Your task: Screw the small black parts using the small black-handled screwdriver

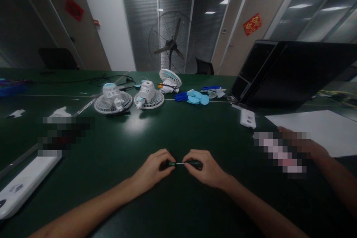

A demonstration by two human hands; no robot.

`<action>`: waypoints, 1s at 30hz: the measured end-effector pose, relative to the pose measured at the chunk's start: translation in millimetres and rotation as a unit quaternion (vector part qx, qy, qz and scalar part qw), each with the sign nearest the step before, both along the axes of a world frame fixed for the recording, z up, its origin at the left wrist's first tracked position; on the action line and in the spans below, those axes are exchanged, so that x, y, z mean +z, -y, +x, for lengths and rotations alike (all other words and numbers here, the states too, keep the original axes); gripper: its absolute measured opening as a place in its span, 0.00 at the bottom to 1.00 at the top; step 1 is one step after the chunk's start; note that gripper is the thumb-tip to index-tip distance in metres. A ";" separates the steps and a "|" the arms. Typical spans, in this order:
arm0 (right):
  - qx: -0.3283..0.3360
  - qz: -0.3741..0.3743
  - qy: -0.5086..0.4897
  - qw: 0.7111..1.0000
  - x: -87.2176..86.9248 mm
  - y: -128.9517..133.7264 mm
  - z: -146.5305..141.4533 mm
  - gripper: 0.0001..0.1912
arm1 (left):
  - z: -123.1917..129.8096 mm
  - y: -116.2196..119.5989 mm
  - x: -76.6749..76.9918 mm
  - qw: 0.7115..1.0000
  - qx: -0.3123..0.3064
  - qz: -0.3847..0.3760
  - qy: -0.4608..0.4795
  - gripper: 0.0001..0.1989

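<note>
Low over the green table (pixel 134 208), my right hand (pixel 208 167) is closed round the dark handle of a screwdriver (pixel 194 163). The thin metal shaft points left, toward my other hand. My left hand (pixel 156 165) pinches a small dark green piece (pixel 172 164) between thumb and fingers. The shaft's tip meets this piece or lies right in front of it; I cannot tell which. Fingers cover most of the piece, so its kind does not show.
Fan heads (pixel 113 100) and gloves (pixel 182 97) with light blue discs (pixel 198 97) lie farther back. White power banks (pixel 26 186) are at left and right (pixel 247 118). Another person's hand (pixel 304 143) is at right, near a white sheet (pixel 320 130) and a large black monitor (pixel 301 74).
</note>
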State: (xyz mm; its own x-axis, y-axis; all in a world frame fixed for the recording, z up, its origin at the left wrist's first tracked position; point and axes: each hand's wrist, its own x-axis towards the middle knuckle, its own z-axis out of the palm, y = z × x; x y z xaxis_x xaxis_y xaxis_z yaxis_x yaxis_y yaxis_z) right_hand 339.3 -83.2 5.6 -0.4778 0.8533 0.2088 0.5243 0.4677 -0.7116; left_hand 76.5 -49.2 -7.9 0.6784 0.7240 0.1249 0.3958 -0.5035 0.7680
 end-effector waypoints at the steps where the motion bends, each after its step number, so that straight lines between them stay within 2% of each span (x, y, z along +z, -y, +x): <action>1: 0.001 0.002 -0.005 1.000 0.1 0.4 -1.8 0.08 | -0.2 -0.3 -1.4 1.000 0.000 0.003 0.001 0.07; 7: 0.017 0.012 -0.012 1.000 1.4 3.1 -8.9 0.08 | 0.0 -1.8 -5.4 1.000 -0.004 0.031 -0.005 0.07; 13: -0.027 0.016 -0.044 0.999 3.4 2.5 -5.0 0.08 | -3.9 1.9 -1.5 0.998 -0.014 0.053 -0.033 0.08; 17: -0.036 0.009 -0.048 0.998 4.7 2.4 -3.9 0.08 | -17.6 3.5 -1.6 0.996 -0.056 0.059 -0.029 0.13; 20: -0.031 -0.001 -0.051 0.998 4.1 2.4 -3.0 0.08 | -40.3 -14.5 -0.1 0.996 -0.058 0.064 -0.039 0.15; 23: -0.024 -0.019 -0.058 0.998 3.2 2.1 -2.0 0.09 | -80.3 -56.0 3.6 0.995 0.007 0.078 -0.067 0.16; 25: -0.020 -0.022 -0.060 0.998 2.9 1.9 -1.6 0.09 | -116.9 -89.3 4.9 0.987 0.095 0.087 -0.095 0.18; 28: -0.019 -0.020 -0.058 0.998 2.8 1.5 -1.5 0.09 | -177.5 -128.2 1.6 0.953 0.244 0.123 -0.130 0.26; 30: -0.018 -0.023 -0.058 0.998 2.7 1.4 -1.5 0.09 | -212.0 -139.8 -3.2 0.935 0.288 0.136 -0.158 0.30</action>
